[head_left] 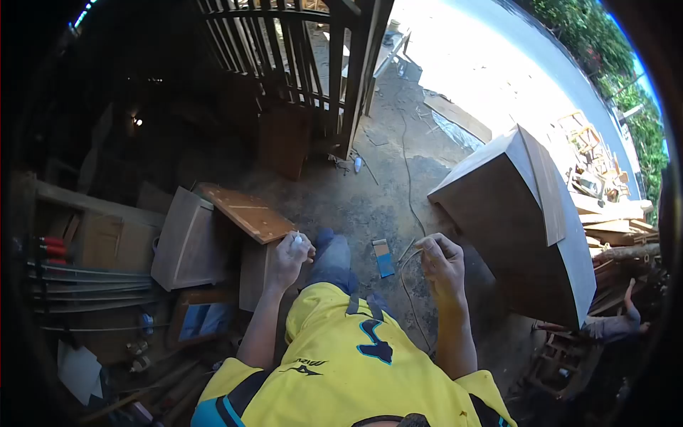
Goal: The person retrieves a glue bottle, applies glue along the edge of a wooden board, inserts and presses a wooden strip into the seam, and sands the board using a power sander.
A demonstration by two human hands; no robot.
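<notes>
Left hand [287, 258] grips a small white object [298, 238] beside the brown wooden panel [245, 212], seemingly for control; right hand [442, 262] curls, contents unclear.

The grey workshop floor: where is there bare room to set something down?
Grey floor lies bare between the small white bottle-like object, the flat blue-and-tan rectangle and the thin dark cable. Beside the bare left hand it is crowded: an orange-brown wooden panel, a pale wooden cabinet.

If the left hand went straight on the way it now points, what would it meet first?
The left hand would probably meet the dark slatted wooden frame, past dusty grey floor; depth is unclear, so the orange-brown wooden panel appearing beside it might come first.
</notes>
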